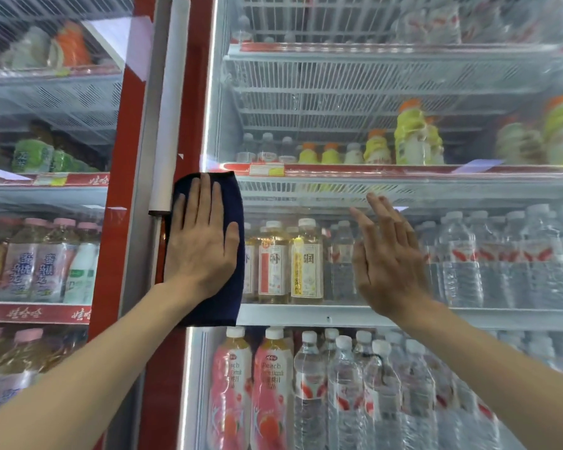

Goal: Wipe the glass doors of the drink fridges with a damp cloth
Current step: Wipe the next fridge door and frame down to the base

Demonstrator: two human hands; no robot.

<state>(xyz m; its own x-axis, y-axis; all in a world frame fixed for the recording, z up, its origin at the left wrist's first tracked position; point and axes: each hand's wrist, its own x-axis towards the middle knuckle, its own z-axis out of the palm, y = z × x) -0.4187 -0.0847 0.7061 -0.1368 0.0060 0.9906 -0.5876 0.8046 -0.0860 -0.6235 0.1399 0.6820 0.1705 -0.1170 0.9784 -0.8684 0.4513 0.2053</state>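
Fingers (205, 196) straight, slightly apart: left hand (202, 251) presses cloth (223, 303) on door (338, 92) beside the handle (171, 102); right hand (387, 264) splayed, empty. Mid-wipe; next, probably sweep away from handle.

Cloth (231, 222) dark navy; fridge frame (127, 157) red; door handle (171, 102) white; peach drink labels (229, 384) pink.

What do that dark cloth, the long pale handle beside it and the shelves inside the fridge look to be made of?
The cloth: soft fabric, maybe microfibre, navy and matt; it drapes flat under the left hand. The handle: probably plastic or painted metal, pale grey, smooth with a dull sheen. The shelves: white coated wire, judging by the thin grid bars.
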